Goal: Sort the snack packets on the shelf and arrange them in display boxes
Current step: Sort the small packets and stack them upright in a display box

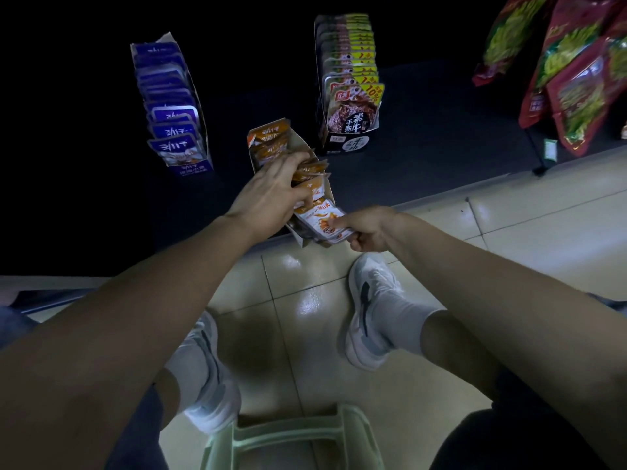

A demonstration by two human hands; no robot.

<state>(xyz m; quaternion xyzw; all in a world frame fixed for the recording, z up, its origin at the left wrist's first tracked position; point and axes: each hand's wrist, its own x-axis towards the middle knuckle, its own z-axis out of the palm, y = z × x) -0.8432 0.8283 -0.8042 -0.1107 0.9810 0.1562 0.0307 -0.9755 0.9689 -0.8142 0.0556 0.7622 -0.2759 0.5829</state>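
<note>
Closest in, a pale green plastic stool (291, 435) is cut off by the bottom edge, and two white sneakers (369, 320) stand on the glossy tiled floor (305, 286) just beyond it. Both bare forearms reach forward to a low dark shelf (441, 154).

At the shelf's front edge sits a tilted brown cardboard display box (307, 147), its near end jutting just past the edge. It holds a row of orange snack packets (268, 137). The left hand (268, 195) lies on top of the row, fingers bent over the farther packets and thumb on the near side, its grip clasped on a bunch of them (the fingertips are buried among the packets). The right hand (366, 228) is at the box's near end. Its grip pinches the front orange-and-white packet (319, 218), with the thumb on the packet's face and the fingers curled under.

Well apart on the left stands a blue display box of blue packets (173, 130). Behind on the right is a black display box of grey-and-yellow packets (349, 93). Large red-and-green bags (570, 79) hang at the far right, cut off by the frame. The back of the shelf is lost in darkness, and most of the packet print is too blurred to read.
</note>
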